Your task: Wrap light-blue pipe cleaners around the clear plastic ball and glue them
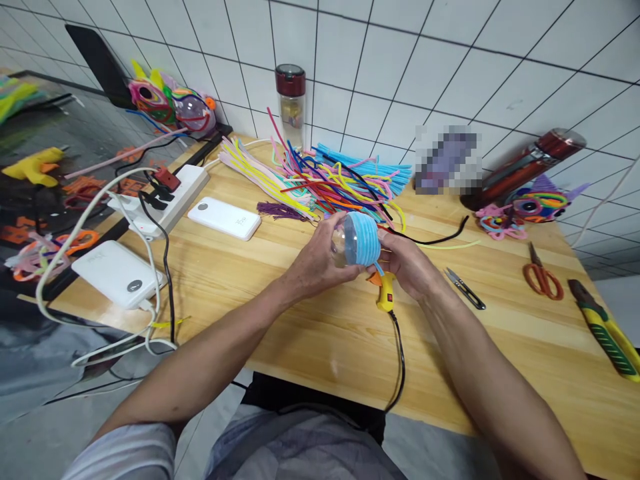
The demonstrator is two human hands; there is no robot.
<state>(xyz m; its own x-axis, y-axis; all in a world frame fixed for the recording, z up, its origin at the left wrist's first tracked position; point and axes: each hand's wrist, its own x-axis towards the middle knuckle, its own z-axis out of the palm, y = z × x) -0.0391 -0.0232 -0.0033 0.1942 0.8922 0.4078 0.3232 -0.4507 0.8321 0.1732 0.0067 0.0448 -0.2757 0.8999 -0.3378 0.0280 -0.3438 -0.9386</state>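
Note:
Between both hands is a clear plastic bottle (339,245), its right part wrapped in rows of light blue pipe cleaner (367,239). My left hand (320,263) curls round the clear left end. At the right end, my right hand (405,263) has its fingers on the blue coils, and a short blue tail hangs down beside them. A yellow glue gun (385,293) with an orange trigger lies on the table just below the bottle, its nozzle hidden. Behind the hands is a pile of many-coloured pipe cleaners (340,180).
Power strip (187,193), white power banks (225,217) and cables are on the left. Thread snips (465,289), orange scissors (543,277) and green-yellow pliers (607,333) lie on the right. A glass bottle (291,107) and a red flask (530,167) stand by the wall.

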